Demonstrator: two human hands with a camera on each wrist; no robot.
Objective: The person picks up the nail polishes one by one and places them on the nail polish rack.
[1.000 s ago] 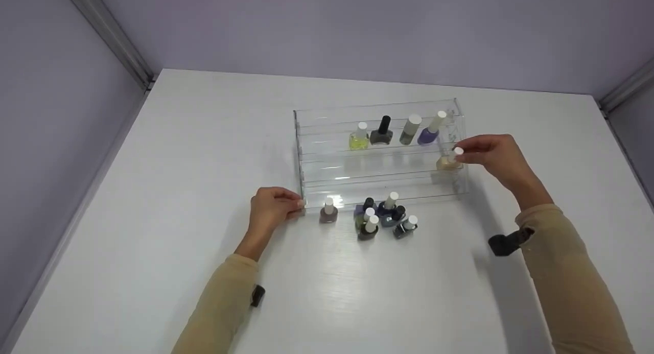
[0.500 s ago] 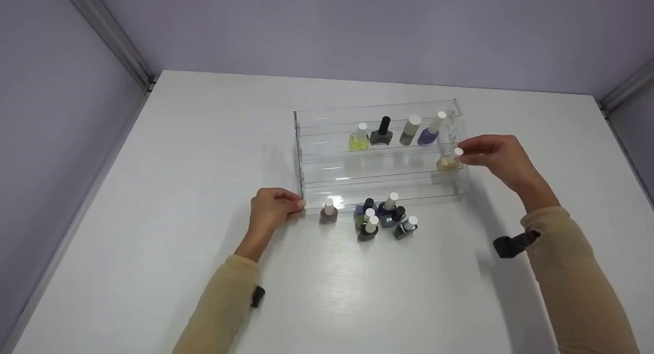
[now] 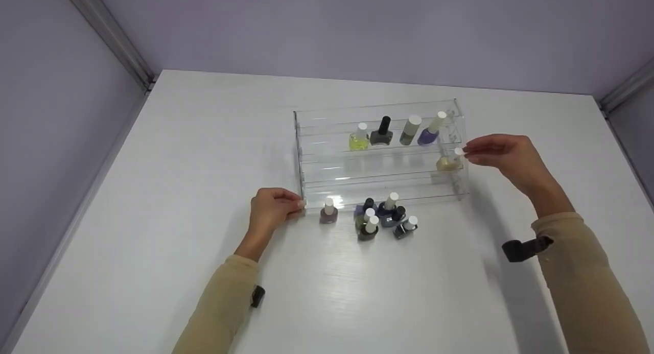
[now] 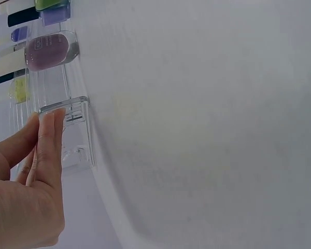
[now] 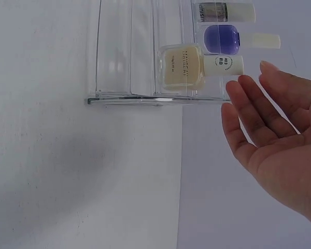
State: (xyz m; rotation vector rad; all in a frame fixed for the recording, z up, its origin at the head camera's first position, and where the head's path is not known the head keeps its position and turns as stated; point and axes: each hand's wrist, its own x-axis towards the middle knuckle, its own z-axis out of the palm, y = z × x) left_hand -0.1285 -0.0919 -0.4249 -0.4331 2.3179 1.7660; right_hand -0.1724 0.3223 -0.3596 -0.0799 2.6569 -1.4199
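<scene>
Right hand [image 5: 280, 135] spread, just off cream bottle [image 5: 184, 67] at right end of rack's [image 3: 301, 155] middle step; left hand [image 4: 33, 171] pinching rack's front-left corner, seemingly. Risk: stray fingers nudging cap, bottle tipping off step onto loose bottles [image 3: 380, 218] at front edge

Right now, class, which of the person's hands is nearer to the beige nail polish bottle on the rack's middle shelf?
Right. The right hand hovers open just beside the beige nail polish bottle, fingertips near its white cap. The left hand grips the acrylic rack at its far lower corner.
</scene>
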